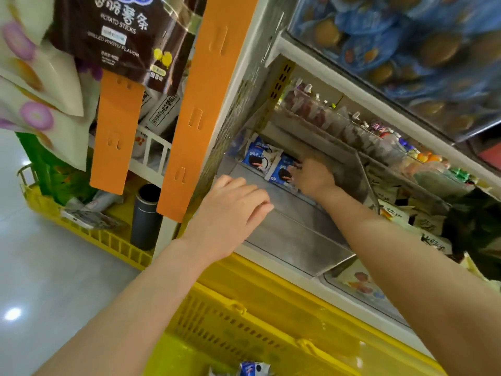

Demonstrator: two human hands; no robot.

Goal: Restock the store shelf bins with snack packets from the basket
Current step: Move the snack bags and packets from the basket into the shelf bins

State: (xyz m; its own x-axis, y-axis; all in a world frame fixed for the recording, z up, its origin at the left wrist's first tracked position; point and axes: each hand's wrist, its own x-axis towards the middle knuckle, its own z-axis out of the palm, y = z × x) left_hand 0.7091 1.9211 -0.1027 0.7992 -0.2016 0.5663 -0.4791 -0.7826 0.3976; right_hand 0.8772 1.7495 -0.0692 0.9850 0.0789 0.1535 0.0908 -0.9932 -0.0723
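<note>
Both hands at the clear plastic shelf bin (298,237).
Left hand (230,213): fingers relaxed, resting on the bin's front edge. Right hand (314,177): inside the bin, touching blue-and-white snack packets (260,156) at its back; grip not discernible. Yellow slatted plastic basket (230,335): below the bin.

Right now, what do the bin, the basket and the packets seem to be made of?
Bin: clear rigid plastic, probably acrylic; the walls are see-through with a hazy sheen.
Basket: yellow moulded plastic with a fairly dull finish; the slotted wall looks cast in one piece.
Packets: thin printed film, likely plastic, slightly glossy; the surface is creased, though blur hides detail.
</note>
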